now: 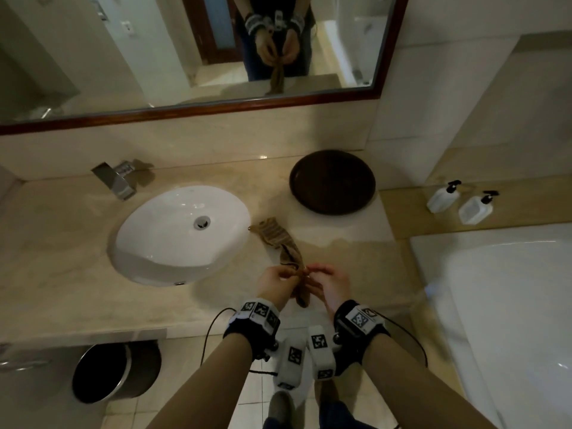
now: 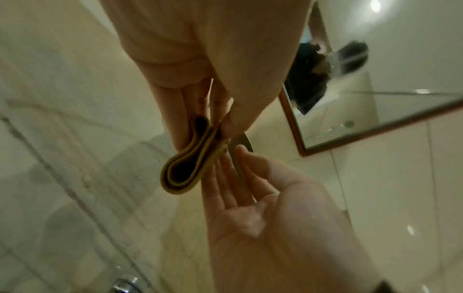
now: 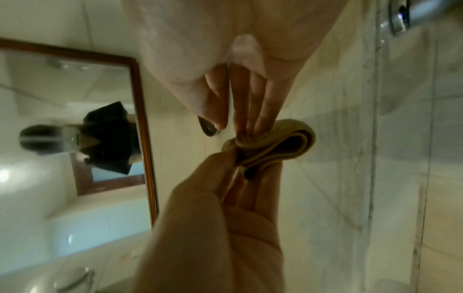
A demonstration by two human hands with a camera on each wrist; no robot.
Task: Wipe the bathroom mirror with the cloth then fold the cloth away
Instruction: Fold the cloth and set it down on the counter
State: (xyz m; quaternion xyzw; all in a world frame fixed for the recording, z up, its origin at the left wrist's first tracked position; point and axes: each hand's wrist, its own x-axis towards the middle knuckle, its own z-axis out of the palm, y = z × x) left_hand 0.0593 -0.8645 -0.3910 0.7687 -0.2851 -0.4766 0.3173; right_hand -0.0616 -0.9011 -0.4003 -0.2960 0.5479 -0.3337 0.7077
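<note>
Both hands meet over the front edge of the beige marble tabletop [image 1: 77, 274], sharing one grip on the brown-and-tan striped cloth [image 1: 286, 246]. The left hand [image 1: 277, 284] pinches its near end between thumb and fingertips; the right hand [image 1: 329, 286] pinches the same end from the other side. From there the cloth trails away across the tabletop, just right of the white oval sink [image 1: 148, 243]. Beyond stands the wood-framed wall mirror [image 1: 123, 57].
</note>
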